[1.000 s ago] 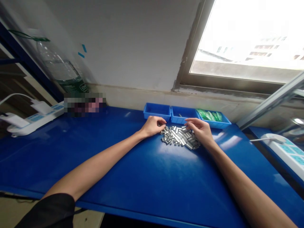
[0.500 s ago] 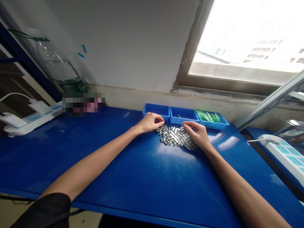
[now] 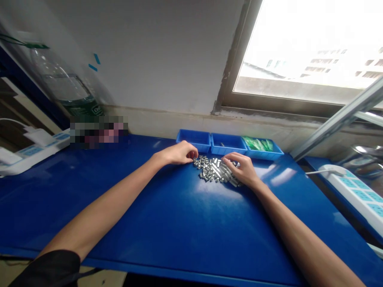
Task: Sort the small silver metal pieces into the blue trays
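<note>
A pile of small shiny metal parts (image 3: 213, 170) lies on the blue tabletop (image 3: 179, 223). Short, screw-like pieces (image 3: 203, 160) make up its left side, and longer metal rods (image 3: 231, 176) its right. At the left edge of the pile, my left hand (image 3: 182, 152) has its fingertips pinched together low over the pieces; whatever is between them is too small to make out. My right hand (image 3: 243, 169) is above the rods, thumb and forefinger brought together at the pile's upper side. Its fingers cover part of the pile, and any part they hold is hidden.
Behind the pile stand three joined blue bins: a left bin (image 3: 194, 148), a middle bin (image 3: 229, 150) with a small metal piece inside, and a right bin (image 3: 266, 155) holding green packets (image 3: 257, 143). Power strips (image 3: 32, 153) flank the table; a large bottle (image 3: 61, 79) stands back left.
My left hand has dropped slightly from above the pile's left edge down to the pieces there. My right hand stays over the rods. The whole view has shifted a little.
</note>
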Motion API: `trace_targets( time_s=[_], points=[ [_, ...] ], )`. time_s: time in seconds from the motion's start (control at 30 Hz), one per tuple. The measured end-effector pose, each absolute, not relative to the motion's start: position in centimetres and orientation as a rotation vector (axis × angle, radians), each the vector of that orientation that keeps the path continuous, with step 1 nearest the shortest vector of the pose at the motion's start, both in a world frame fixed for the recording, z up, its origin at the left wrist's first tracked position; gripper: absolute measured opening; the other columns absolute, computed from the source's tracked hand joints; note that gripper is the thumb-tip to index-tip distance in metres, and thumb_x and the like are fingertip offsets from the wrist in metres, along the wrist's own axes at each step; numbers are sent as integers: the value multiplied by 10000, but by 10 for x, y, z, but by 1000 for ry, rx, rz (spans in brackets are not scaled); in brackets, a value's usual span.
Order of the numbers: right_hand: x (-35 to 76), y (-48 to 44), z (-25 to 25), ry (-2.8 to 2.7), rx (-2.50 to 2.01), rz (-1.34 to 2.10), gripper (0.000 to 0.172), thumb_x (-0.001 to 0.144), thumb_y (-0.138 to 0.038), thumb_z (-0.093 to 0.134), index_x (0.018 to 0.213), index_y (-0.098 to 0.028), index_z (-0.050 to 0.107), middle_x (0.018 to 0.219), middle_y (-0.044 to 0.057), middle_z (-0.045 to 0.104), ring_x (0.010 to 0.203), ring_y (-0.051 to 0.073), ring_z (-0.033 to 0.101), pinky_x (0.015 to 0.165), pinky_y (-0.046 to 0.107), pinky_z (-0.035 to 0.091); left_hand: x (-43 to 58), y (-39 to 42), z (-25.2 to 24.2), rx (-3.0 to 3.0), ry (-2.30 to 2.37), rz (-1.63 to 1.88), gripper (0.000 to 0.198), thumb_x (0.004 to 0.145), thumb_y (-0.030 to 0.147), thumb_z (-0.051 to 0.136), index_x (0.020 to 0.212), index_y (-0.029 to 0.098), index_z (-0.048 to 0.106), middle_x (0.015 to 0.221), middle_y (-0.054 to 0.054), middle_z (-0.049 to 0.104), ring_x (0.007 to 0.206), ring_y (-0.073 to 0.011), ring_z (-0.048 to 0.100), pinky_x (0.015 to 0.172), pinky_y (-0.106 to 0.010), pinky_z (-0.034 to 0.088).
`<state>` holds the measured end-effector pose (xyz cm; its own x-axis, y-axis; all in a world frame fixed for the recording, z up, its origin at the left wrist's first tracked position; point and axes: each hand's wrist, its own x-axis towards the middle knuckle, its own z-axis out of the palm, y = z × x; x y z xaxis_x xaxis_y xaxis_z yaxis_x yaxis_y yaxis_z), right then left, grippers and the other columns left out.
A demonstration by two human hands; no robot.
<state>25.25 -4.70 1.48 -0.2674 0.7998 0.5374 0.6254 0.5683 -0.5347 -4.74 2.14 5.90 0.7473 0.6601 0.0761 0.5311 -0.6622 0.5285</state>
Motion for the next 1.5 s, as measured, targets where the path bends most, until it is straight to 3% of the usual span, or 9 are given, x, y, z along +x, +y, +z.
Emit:
trace_targets(
  time_s=[0.2,0.6,0.87,1.03,1.13,1.23,1.37,1.5],
  points=[
    [253,-47,14,-2000,-1135,267,283,1003,-410,577,912,-234,779,942,78,782,871,241,725,816,379,559,-48,20,62,2384,885,454,136,747,150,723,853,175,804,793,-37,778,694,-143,717,626,-180,508],
    [252,-48,15,-2003,-1147,273,240,1000,-377,595,938,-230,774,968,78,785,892,247,732,825,381,548,-46,16,68,2408,877,441,100,775,199,737,834,164,811,778,-43,780,680,-143,721,616,-182,508],
    [252,-48,15,-1991,-1157,271,255,999,-417,595,969,-246,781,961,72,787,874,250,732,809,384,555,-38,22,67,1930,1048,1000,237,816,291,770,966,108,782,850,-118,805,791,-224,787,741,-285,629],
    [253,-47,14,-1995,-1152,277,244,1000,-413,599,978,-251,780,981,73,789,893,256,734,811,388,554,-39,26,65,1816,1059,1127,327,836,263,760,1106,79,759,938,-146,810,856,-229,794,809,-319,644],
    [253,-47,14,-1995,-1152,276,239,1000,-405,601,981,-248,780,984,72,789,895,255,733,815,387,550,-42,22,71,2085,1045,1016,217,839,256,738,1004,129,801,929,-98,815,835,-209,786,822,-288,620],
    [254,-46,13,-1998,-1154,275,247,1000,-413,600,983,-247,782,986,74,789,892,255,731,811,387,550,-45,16,76,2413,1027,709,156,796,212,750,923,181,834,864,-57,812,746,-187,758,735,-237,574],
    [255,-45,12,-2007,-1161,266,269,1003,-437,589,981,-252,783,969,72,787,872,252,726,803,391,553,-45,13,70,2529,1063,533,195,692,123,785,841,236,843,835,-36,807,714,-179,741,677,-211,529],
    [255,-45,13,-2009,-1158,259,275,1005,-438,586,981,-249,785,971,72,787,874,252,727,810,393,558,-46,20,60,2513,1034,510,201,682,89,770,800,239,833,821,-30,800,717,-177,740,683,-208,523]
  ],
)
